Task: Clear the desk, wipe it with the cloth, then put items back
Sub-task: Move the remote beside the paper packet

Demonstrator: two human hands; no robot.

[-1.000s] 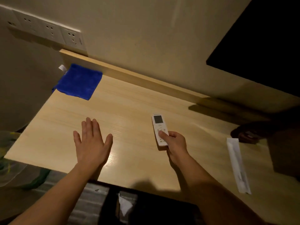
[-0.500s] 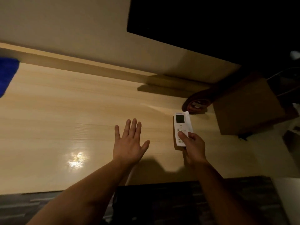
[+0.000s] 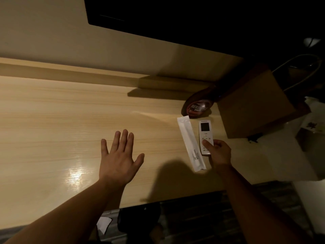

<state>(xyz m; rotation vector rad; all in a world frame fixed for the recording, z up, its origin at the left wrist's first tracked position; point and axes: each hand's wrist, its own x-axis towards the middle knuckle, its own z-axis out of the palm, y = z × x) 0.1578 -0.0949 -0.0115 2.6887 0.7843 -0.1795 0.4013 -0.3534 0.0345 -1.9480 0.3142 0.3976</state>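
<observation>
The right hand (image 3: 219,153) holds a small white remote control (image 3: 205,136) by its bottom end above the light wooden desk (image 3: 61,120), while the left hand (image 3: 118,160) stays flat and wide open.

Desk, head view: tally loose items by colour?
White: 2 (remote in right hand, packet)
Brown: 2 (round pack, paper bag)
Total: 4

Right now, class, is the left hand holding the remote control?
No: the right hand grips the white remote, while the left hand has straight, spread fingers and holds nothing.
</observation>
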